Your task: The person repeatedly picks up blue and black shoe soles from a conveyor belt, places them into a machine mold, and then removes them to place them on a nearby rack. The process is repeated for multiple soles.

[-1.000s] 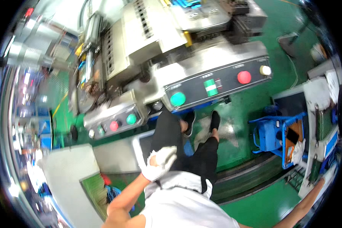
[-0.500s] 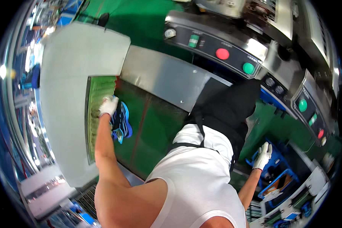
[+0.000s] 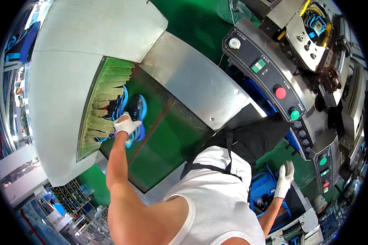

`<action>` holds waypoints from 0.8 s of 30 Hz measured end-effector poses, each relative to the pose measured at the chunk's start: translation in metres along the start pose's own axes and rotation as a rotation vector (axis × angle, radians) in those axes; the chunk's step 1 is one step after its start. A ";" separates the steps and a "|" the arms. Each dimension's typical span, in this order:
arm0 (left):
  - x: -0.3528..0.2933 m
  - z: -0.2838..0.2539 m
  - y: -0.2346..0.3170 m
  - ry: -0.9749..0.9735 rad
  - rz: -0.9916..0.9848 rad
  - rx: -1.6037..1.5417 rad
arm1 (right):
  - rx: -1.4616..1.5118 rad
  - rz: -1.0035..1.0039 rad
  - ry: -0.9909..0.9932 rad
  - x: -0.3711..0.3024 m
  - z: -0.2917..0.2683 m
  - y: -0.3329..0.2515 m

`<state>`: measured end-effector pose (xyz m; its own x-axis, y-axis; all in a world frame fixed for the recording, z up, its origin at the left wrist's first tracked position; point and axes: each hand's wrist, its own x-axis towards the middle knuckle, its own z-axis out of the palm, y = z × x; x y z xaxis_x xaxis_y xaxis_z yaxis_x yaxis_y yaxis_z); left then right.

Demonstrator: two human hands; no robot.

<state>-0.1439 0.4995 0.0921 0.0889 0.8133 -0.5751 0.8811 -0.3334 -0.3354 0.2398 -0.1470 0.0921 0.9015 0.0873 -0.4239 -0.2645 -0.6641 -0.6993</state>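
Observation:
My left hand [image 3: 126, 123], in a white glove, is at a group of dark sports shoes by the strip curtain of a machine opening. Its thumb is spread toward a black and blue shoe [image 3: 138, 107] on the green belt. The bent fingers lie by a second shoe [image 3: 119, 104], partly behind the strips; whether they touch it I cannot tell. More blue shoe edges show below the hand and under the curtain [image 3: 106, 85]. My right hand [image 3: 285, 179], also white-gloved, hangs out to the right beside a blue crate [image 3: 263, 185], fingers stretched and nothing in them.
The pale machine housing [image 3: 61, 94] stands left of the green conveyor belt [image 3: 159, 151]. A metal plate [image 3: 192, 77] borders the belt's far side. On the right is a steel machine with a control panel [image 3: 270, 77] bearing red and green buttons. Another panel [image 3: 325, 167] sits lower right.
The view has turned. My left hand has moved from the curtain edge onto the shoes, and more shoes show through the strips. My right hand stays out to the side, fingers stretched.

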 end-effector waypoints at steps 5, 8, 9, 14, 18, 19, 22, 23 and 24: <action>-0.061 -0.055 0.117 0.150 0.374 -0.440 | 0.130 -0.250 -0.286 0.011 0.083 -0.132; -0.105 -0.114 0.185 -0.007 0.706 -0.776 | 0.341 -0.241 -0.670 0.044 0.132 -0.162; -0.117 -0.127 0.202 -0.069 0.813 -0.852 | 0.556 -0.112 -0.869 0.051 0.144 -0.183; -0.139 -0.181 0.260 0.097 1.307 -0.551 | 1.364 0.156 -1.419 0.040 0.182 -0.177; -0.141 -0.271 0.355 0.031 1.853 -0.338 | 1.638 0.099 -1.143 0.040 0.142 -0.160; -0.144 -0.291 0.387 0.068 1.944 -0.332 | 1.614 0.016 -1.032 0.041 0.124 -0.156; -0.172 -0.351 0.493 0.375 1.877 -0.414 | 1.681 -0.249 -0.834 0.032 0.072 -0.165; -0.182 -0.366 0.531 0.493 1.757 -0.440 | 1.789 -0.384 -0.834 0.030 0.053 -0.170; -0.176 -0.379 0.562 0.636 1.638 -0.414 | 1.791 -0.441 -0.770 0.026 0.037 -0.168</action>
<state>0.5115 0.3496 0.2877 0.9534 -0.1111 0.2807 -0.2361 -0.8537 0.4641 0.2949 -0.0057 0.1777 0.8081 0.5732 0.1357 -0.5255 0.8056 -0.2735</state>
